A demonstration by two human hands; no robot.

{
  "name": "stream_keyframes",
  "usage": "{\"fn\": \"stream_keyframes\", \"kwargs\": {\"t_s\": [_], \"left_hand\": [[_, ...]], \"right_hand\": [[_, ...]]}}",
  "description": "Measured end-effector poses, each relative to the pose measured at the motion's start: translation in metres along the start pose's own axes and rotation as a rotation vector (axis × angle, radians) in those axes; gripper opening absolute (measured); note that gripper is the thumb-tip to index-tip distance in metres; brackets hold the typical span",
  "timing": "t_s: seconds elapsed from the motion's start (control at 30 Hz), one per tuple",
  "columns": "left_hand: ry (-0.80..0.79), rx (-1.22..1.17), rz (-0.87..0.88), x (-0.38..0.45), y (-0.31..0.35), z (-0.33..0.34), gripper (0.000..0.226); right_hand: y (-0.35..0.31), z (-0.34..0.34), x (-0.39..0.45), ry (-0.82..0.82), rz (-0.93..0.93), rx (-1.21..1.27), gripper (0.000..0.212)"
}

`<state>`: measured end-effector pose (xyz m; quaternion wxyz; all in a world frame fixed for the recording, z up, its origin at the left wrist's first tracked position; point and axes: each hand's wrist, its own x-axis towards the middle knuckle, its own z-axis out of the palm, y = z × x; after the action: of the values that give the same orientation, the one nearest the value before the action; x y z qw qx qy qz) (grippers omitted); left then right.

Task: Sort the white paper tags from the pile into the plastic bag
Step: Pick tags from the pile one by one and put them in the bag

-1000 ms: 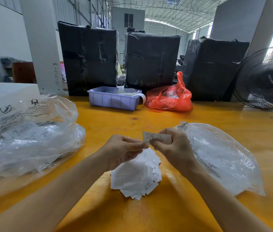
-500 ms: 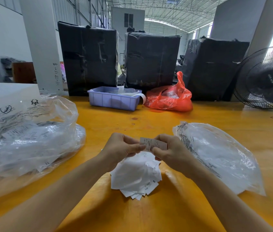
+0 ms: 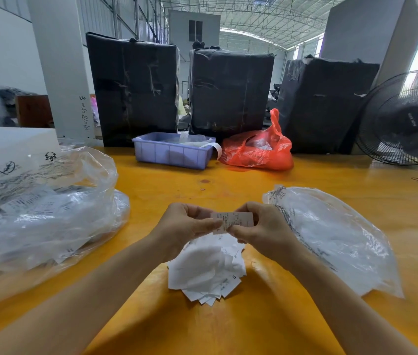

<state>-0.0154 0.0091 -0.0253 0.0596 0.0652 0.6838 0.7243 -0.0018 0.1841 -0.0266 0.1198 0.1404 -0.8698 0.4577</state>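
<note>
Hands, two: left hand, right hand pinch one tag.

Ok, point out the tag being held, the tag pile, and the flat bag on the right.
held tag (image 3: 233, 219): head view, printed middle.
tag pile (image 3: 202, 265): head view, top sheet.
flat plastic bag (image 3: 336, 237): head view, bare middle.

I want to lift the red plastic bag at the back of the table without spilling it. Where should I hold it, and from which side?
Grip the red plastic bag by its twisted handle loop, coming from above. The loop stands upright at the top right of the slumped body, clear of the purple bin, so it is likely the easiest part to close fingers round, and the bag would probably hang mouth-up.
</note>
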Motion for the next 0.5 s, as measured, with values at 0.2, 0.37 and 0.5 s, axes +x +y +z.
{"fn": "stream_keyframes", "kwargs": {"t_s": [0.2,0.37,0.5], "left_hand": [[0.032,-0.239,-0.090,0.0020,0.0023,-0.0004,0.011],[0.015,-0.183,-0.110,0.0013,0.0022,-0.0010,0.011],[-0.011,-0.186,-0.120,0.0006,0.0028,-0.0008,0.020]], "right_hand": [[-0.0049,-0.0008,0.0012,0.211,-0.039,0.139,0.014],[-0.0050,0.0001,0.0007,0.248,-0.081,0.099,0.016],[-0.0033,-0.0001,0.0007,0.251,-0.105,0.037,0.011]]}}
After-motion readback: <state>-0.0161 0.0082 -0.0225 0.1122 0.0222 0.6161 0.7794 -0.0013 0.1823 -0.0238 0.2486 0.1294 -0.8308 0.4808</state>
